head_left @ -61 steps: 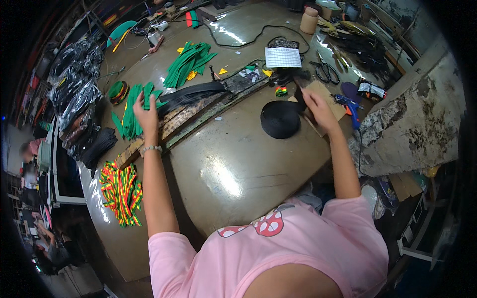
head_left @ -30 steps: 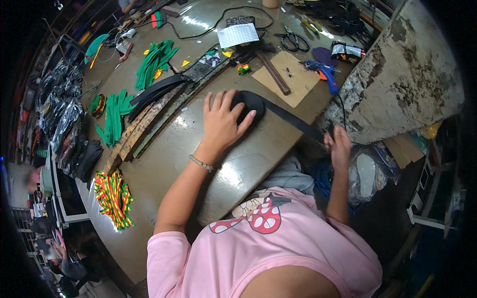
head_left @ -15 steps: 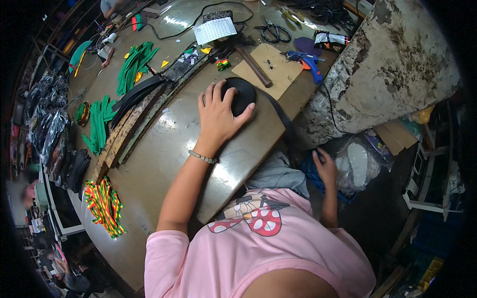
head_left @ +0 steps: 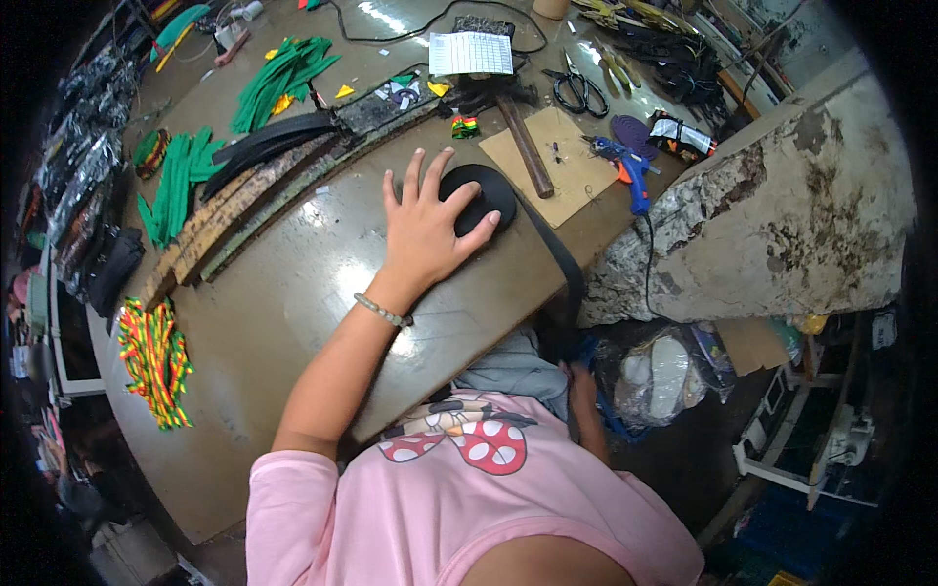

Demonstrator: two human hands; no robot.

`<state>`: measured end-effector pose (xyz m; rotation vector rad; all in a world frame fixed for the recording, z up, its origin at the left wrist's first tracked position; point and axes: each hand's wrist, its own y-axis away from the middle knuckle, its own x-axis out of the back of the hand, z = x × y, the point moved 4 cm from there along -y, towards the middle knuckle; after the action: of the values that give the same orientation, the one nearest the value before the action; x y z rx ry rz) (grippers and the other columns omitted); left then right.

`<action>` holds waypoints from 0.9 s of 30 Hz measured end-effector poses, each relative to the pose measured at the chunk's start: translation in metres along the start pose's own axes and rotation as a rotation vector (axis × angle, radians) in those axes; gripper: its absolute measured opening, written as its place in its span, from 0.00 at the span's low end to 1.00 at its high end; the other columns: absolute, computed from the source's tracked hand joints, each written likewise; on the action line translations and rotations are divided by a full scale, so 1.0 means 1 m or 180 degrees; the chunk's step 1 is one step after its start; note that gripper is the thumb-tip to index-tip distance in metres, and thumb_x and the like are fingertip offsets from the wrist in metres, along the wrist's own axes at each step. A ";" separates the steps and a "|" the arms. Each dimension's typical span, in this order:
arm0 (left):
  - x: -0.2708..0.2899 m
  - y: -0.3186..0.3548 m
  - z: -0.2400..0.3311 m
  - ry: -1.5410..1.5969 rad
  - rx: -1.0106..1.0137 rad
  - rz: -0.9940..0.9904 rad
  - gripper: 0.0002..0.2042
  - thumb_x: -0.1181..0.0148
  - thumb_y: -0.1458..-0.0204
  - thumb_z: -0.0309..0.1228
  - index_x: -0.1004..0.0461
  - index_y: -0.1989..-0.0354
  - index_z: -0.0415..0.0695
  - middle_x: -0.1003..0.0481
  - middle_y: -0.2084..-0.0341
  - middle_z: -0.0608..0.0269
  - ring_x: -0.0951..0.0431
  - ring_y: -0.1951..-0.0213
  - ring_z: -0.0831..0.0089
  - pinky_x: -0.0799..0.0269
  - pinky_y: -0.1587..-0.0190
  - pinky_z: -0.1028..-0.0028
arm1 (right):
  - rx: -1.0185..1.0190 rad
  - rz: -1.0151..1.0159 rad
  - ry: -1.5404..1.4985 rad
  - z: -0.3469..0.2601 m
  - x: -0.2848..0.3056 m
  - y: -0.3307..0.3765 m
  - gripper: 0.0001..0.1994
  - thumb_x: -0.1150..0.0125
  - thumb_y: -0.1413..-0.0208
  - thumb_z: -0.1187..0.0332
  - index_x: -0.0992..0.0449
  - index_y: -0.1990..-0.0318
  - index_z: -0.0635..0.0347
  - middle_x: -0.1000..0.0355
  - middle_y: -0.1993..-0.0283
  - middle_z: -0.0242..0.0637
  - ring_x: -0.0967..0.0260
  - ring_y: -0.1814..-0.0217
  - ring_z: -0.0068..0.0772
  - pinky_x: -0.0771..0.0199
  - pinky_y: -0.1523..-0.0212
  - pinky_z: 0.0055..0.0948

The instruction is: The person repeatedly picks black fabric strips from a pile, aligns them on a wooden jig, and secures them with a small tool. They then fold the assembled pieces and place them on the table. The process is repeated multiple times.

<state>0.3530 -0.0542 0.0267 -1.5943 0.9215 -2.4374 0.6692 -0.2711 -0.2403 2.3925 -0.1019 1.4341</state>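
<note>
My left hand [head_left: 427, 227] is open, its fingers spread, with the thumb and index finger resting on a flat coil of black strap [head_left: 500, 186] on the table. From the coil a loose length of strap [head_left: 562, 256] runs over the table's near right edge and hangs down. My right hand [head_left: 582, 393] is low beside my lap, next to grey cloth [head_left: 513, 373]; its fingers are mostly hidden, so I cannot see whether it holds anything.
Beyond the coil lie a cardboard sheet [head_left: 583, 203], a brown bar [head_left: 525, 146], a blue glue gun [head_left: 630, 176] and scissors [head_left: 576, 90]. Green strips [head_left: 283, 83], a long worn wooden bar [head_left: 234, 215] and striped ribbons [head_left: 156, 366] are to the left. A stained slab [head_left: 772, 205] stands right.
The view has shifted, moving the table's contents in the picture. My left hand's fingers have spread wider on the coil. My right hand has drawn in toward my lap, its fingers now mostly hidden.
</note>
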 end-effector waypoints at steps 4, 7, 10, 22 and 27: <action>0.002 0.000 -0.003 0.0083 0.0028 0.0086 0.20 0.46 0.56 0.51 0.27 0.61 0.50 0.41 0.45 0.56 0.50 0.40 0.53 0.60 0.41 0.47 | 0.0271 -0.0733 0.0349 0.053 -0.018 0.016 0.27 0.43 0.53 0.66 0.40 0.43 0.59 0.36 0.47 0.50 0.40 0.44 0.46 0.42 0.45 0.31; 0.002 0.002 -0.001 0.0111 0.0013 -0.0005 0.20 0.45 0.57 0.51 0.27 0.61 0.50 0.41 0.45 0.56 0.50 0.40 0.53 0.60 0.41 0.48 | 0.0588 -0.0900 -0.1522 -0.009 0.030 -0.010 0.40 0.38 0.56 0.69 0.53 0.36 0.63 0.49 0.36 0.45 0.49 0.36 0.36 0.51 0.39 0.27; 0.001 0.002 0.001 0.0173 -0.0007 -0.0007 0.20 0.44 0.57 0.51 0.27 0.61 0.50 0.41 0.45 0.55 0.50 0.40 0.53 0.61 0.41 0.48 | 0.0835 -0.0466 -0.2664 -0.103 0.091 -0.037 0.35 0.37 0.53 0.63 0.47 0.40 0.67 0.41 0.42 0.47 0.44 0.40 0.37 0.48 0.41 0.30; -0.001 0.003 -0.001 0.0138 -0.0012 -0.0055 0.19 0.47 0.54 0.51 0.27 0.59 0.53 0.45 0.42 0.57 0.52 0.38 0.54 0.66 0.42 0.41 | -0.0469 -0.1624 0.1414 0.057 -0.029 -0.013 0.17 0.43 0.51 0.61 0.29 0.58 0.64 0.27 0.64 0.46 0.30 0.58 0.45 0.33 0.57 0.34; -0.004 0.006 -0.003 0.0092 0.0059 -0.0113 0.20 0.47 0.55 0.52 0.27 0.59 0.52 0.46 0.41 0.56 0.54 0.37 0.53 0.68 0.42 0.40 | 0.0181 -0.1209 -0.1162 -0.008 0.019 -0.039 0.37 0.34 0.58 0.63 0.46 0.40 0.62 0.44 0.39 0.48 0.48 0.37 0.41 0.50 0.38 0.32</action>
<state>0.3508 -0.0563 0.0200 -1.5871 0.8798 -2.4913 0.6808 -0.2299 -0.2304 2.5203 0.2927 0.8359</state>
